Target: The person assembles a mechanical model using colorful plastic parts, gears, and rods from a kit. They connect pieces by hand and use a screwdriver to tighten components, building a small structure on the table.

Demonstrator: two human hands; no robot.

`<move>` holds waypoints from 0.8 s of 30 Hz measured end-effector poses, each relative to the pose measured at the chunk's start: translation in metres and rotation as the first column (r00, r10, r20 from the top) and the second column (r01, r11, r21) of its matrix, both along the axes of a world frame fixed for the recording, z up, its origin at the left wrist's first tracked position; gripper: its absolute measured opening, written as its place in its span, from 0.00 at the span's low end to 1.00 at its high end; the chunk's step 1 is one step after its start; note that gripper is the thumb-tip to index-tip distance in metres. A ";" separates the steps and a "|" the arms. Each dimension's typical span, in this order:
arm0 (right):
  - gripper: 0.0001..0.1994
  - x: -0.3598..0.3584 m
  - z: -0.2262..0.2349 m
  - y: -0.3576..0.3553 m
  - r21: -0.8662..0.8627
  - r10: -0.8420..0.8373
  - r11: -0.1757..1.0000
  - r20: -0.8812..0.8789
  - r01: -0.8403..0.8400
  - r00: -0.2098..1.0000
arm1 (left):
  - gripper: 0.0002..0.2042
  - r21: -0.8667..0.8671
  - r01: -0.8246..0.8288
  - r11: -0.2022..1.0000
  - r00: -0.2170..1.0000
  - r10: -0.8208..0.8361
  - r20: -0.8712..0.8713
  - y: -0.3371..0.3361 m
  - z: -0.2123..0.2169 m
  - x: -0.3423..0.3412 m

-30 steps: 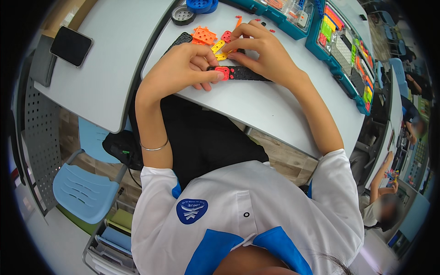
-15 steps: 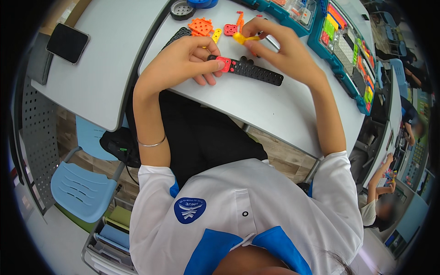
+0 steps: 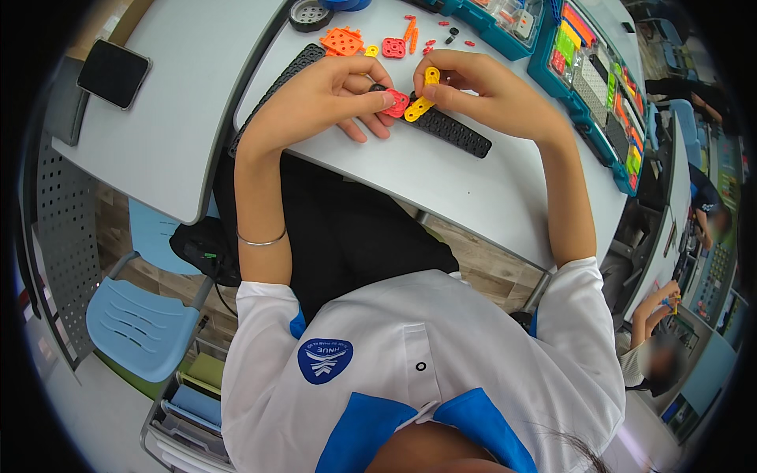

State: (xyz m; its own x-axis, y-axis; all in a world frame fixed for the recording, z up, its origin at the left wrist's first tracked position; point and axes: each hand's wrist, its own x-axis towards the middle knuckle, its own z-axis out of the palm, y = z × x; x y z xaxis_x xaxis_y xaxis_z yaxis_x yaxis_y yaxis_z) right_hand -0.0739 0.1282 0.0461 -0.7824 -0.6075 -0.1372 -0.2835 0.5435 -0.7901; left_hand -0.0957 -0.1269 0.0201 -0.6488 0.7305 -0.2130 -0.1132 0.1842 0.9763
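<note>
My left hand [image 3: 343, 101] is closed on a black perforated building beam [image 3: 453, 132], with its thumb against a red square connector plate [image 3: 397, 103] near the beam's left end. Between the thumb and fingers of my right hand [image 3: 481, 91] is a yellow perforated link [image 3: 422, 96], its lower end right beside the red plate. Whether the link touches the plate I cannot tell. The beam slants down to the right, beneath the link. Fingers hide part of its left end.
Past my hands lie an orange perforated plate [image 3: 341, 41], another red square plate [image 3: 393, 48], orange strips [image 3: 413, 35] and small red pins. A second black beam [image 3: 272, 98] lies left. A teal parts case [image 3: 587, 87] stands right; a phone [image 3: 115, 74] rests on the left table.
My right hand has brought the yellow link down and toward the red plate, turning it upright. The plate and beam have shifted slightly right with my left hand.
</note>
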 end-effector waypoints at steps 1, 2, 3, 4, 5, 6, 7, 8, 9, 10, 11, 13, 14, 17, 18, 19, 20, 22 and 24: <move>0.11 0.000 -0.002 0.000 -0.008 -0.007 1.000 -0.004 0.007 1.000 | 0.13 0.012 -0.003 1.000 1.000 0.003 -0.005 0.000 -0.001 0.000; 0.12 0.002 -0.005 -0.001 -0.015 -0.015 1.000 -0.008 0.015 1.000 | 0.14 0.023 -0.005 1.000 1.000 0.005 -0.010 0.001 -0.002 0.000; 0.12 0.002 -0.006 -0.001 -0.023 -0.023 0.999 -0.012 0.023 1.000 | 0.14 0.034 -0.007 0.999 1.000 0.008 -0.015 0.001 -0.004 0.000; 0.12 0.003 -0.005 -0.002 0.009 -0.024 1.000 0.039 0.024 0.999 | 0.14 0.031 -0.004 1.000 1.000 0.005 -0.023 0.001 -0.005 0.000; 0.12 0.003 -0.001 -0.003 0.041 -0.027 0.999 0.092 0.024 0.995 | 0.14 0.028 -0.001 1.000 1.000 0.002 -0.030 0.002 -0.007 -0.001; 0.12 0.003 0.000 -0.003 0.073 -0.032 0.997 0.143 0.022 0.989 | 0.14 0.025 0.002 1.000 0.999 -0.001 -0.037 0.002 -0.008 -0.002; 0.12 0.003 -0.001 -0.002 0.063 -0.021 0.998 0.135 0.013 0.991 | 0.15 0.034 -0.004 0.999 0.999 0.006 -0.032 0.003 -0.008 -0.001; 0.12 0.002 -0.003 -0.002 0.054 -0.011 0.999 0.125 0.004 0.992 | 0.15 0.043 -0.011 0.999 1.000 0.012 -0.027 0.004 -0.008 -0.001; 0.12 0.002 -0.004 -0.001 0.045 0.000 0.999 0.116 -0.005 0.993 | 0.15 0.051 -0.017 0.999 1.000 0.019 -0.023 0.005 -0.008 0.000; 0.12 0.003 -0.003 -0.002 0.035 -0.020 0.999 0.139 0.015 0.990 | 0.16 0.066 -0.021 0.998 1.000 0.022 -0.017 0.006 -0.010 0.000; 0.12 0.004 -0.001 -0.002 0.025 -0.040 0.999 0.162 0.036 0.986 | 0.17 0.081 -0.025 0.996 1.000 0.026 -0.011 0.008 -0.012 -0.001; 0.12 0.005 -0.001 -0.002 0.001 -0.049 0.999 0.182 0.049 0.982 | 0.17 0.096 -0.034 0.995 0.999 0.032 0.017 0.010 -0.012 -0.001; 0.12 0.005 -0.003 -0.001 -0.013 -0.039 0.999 0.179 0.042 0.983 | 0.17 0.096 -0.038 0.995 0.999 0.035 0.038 0.011 -0.011 -0.001; 0.13 0.004 -0.004 -0.001 0.016 -0.048 0.999 0.166 0.046 0.985 | 0.17 0.097 -0.021 0.995 0.999 0.019 0.025 0.011 -0.013 0.000; 0.13 0.004 -0.004 -0.002 0.037 -0.057 0.998 0.160 0.052 0.985 | 0.17 0.098 -0.010 0.995 1.000 0.009 0.009 0.011 -0.015 0.000; 0.13 0.004 -0.002 -0.003 0.051 -0.065 0.997 0.147 0.058 0.987 | 0.19 0.094 -0.033 0.995 0.999 0.034 -0.009 0.012 -0.016 0.001; 0.13 0.005 0.001 -0.004 0.066 -0.071 0.996 0.134 0.063 0.988 | 0.20 0.091 -0.057 0.994 0.998 0.060 -0.026 0.014 -0.015 0.003; 0.12 0.006 0.002 -0.004 0.084 -0.079 0.994 0.114 0.069 0.990 | 0.21 0.090 -0.086 0.992 0.995 0.090 -0.044 0.016 -0.017 0.004; 0.12 0.005 0.001 -0.004 0.093 -0.082 0.993 0.100 0.073 0.992 | 0.20 0.094 -0.095 0.991 0.994 0.099 -0.047 0.018 -0.020 0.004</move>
State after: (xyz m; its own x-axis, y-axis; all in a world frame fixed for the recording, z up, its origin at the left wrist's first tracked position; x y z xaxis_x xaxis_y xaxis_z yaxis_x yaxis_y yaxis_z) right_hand -0.0686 0.1245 0.0473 -0.8052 -0.5275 -0.2709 -0.1572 0.6304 -0.7602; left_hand -0.0916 -0.1092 0.0000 -0.7259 0.6785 -0.1129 -0.0756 0.0844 0.9936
